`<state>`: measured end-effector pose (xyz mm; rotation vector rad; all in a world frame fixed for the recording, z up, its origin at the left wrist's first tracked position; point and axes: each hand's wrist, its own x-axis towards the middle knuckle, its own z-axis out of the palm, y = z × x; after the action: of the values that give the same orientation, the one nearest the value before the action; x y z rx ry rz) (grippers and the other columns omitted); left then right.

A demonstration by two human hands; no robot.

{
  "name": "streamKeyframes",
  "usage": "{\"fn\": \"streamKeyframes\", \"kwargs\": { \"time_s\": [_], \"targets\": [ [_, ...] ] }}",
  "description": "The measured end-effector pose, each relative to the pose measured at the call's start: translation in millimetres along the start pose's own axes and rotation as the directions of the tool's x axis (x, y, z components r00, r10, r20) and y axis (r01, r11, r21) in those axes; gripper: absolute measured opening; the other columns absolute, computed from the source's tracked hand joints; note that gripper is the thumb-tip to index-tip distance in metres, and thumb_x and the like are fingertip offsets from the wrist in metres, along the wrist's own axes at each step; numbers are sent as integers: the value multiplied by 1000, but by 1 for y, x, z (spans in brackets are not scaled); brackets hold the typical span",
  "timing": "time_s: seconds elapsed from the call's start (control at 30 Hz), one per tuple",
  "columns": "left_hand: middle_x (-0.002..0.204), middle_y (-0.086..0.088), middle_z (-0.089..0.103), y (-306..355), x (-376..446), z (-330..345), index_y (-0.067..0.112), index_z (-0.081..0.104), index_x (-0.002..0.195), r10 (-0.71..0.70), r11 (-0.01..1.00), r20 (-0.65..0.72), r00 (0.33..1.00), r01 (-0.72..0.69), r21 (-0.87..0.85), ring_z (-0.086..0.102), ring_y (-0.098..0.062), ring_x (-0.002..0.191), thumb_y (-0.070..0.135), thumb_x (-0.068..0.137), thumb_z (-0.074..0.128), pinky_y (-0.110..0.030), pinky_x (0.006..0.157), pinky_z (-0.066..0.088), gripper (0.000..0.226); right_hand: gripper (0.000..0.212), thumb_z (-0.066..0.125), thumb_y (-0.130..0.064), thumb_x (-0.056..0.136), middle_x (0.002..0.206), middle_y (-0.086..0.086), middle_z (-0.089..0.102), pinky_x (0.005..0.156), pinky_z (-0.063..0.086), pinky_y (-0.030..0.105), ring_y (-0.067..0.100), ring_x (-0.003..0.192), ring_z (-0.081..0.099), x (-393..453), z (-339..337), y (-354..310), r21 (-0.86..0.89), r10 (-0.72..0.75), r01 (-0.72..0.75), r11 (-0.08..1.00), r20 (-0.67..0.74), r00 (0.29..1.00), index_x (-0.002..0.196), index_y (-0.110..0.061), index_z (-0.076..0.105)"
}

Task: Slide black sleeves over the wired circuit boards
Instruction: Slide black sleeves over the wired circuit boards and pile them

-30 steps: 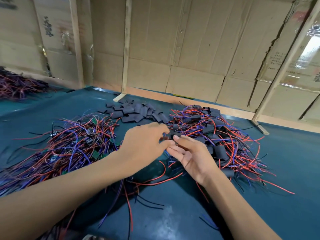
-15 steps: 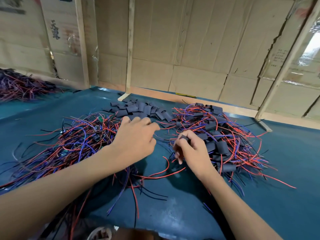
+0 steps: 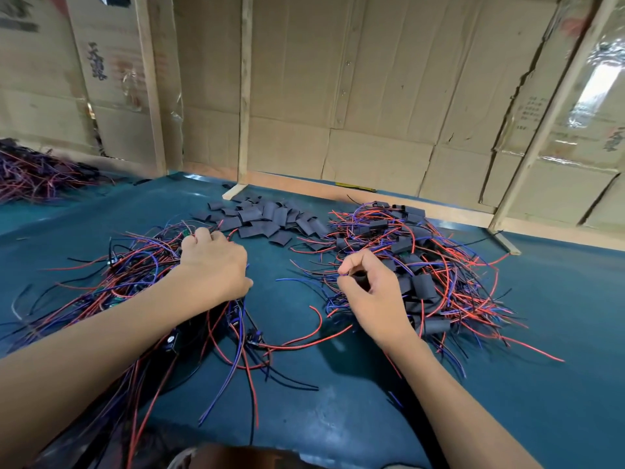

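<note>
Left hand [image 3: 214, 265] knuckles-up on the unsleeved wire heap [image 3: 111, 279], fingers [image 3: 203, 235] curled into its strands, right hand [image 3: 368, 289] with fingers [image 3: 351, 265] curled round a black sleeve [image 3: 359, 276], loose sleeves [image 3: 267, 220] piled beyond on the teal table [image 3: 558, 333], sleeved boards [image 3: 422, 265] heaped beside the right hand

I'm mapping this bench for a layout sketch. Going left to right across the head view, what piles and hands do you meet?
Far-left wire heap → pile of bare wired boards → left hand → loose black sleeves → right hand → pile of sleeved boards.
</note>
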<state>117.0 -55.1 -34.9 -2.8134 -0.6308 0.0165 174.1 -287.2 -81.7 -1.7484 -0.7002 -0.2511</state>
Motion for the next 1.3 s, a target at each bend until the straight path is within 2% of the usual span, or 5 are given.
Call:
{"fn": "streamKeyframes", "kwargs": {
  "time_s": [0.53, 0.83, 1.0, 1.17, 1.3],
  "targets": [
    [75, -3, 53, -13, 16, -35, 18, 52, 78, 52, 973, -50, 997, -62, -221, 53, -21, 68, 24, 79, 56, -31, 62, 44, 7, 19, 56, -16, 83, 64, -14, 62, 49, 36, 14, 7, 49, 47, 4, 0, 12, -202, -27, 5, 979, -104, 994, 85, -34, 54],
    [75, -9, 76, -28, 28, -71, 8, 68, 106, 30, 897, 95, 995, 16, -442, 62, -22, 63, 10, 93, 49, -26, 56, 50, 23, 17, 57, -9, 86, 71, -18, 64, 52, 37, 14, 5, 51, 50, 6, -2, 11, -224, -38, 0, 975, -165, 986, 86, -26, 58],
    [58, 0, 69, -16, 27, -75, 20, 70, 103, 147, 370, 10, 989, -46, -928, 56, -12, 54, 11, 92, 49, -20, 47, 42, 25, 17, 60, -15, 92, 76, -16, 65, 55, 40, 17, 9, 55, 50, 6, 1, 6, -161, -39, 11, 987, -170, 985, 96, -32, 59],
    [73, 0, 63, 32, 27, -55, 17, 74, 108, 359, -147, -71, 931, -19, -989, 64, -14, 67, -1, 88, 52, -28, 59, 54, 34, 15, 61, -7, 98, 68, -9, 55, 55, 38, 21, 15, 53, 45, 12, 4, -4, 255, 190, -138, 957, -191, 963, 95, -20, 66],
    [79, -5, 62, 67, 27, -17, 13, 74, 107, 248, -356, -159, 956, -62, -932, 68, -14, 74, -5, 90, 51, -28, 61, 55, 33, 19, 59, 2, 93, 58, 3, 44, 39, 20, 17, 16, 37, 33, 12, -8, -9, 482, 257, -185, 856, -88, 962, 106, -10, 67]
  ]
}}
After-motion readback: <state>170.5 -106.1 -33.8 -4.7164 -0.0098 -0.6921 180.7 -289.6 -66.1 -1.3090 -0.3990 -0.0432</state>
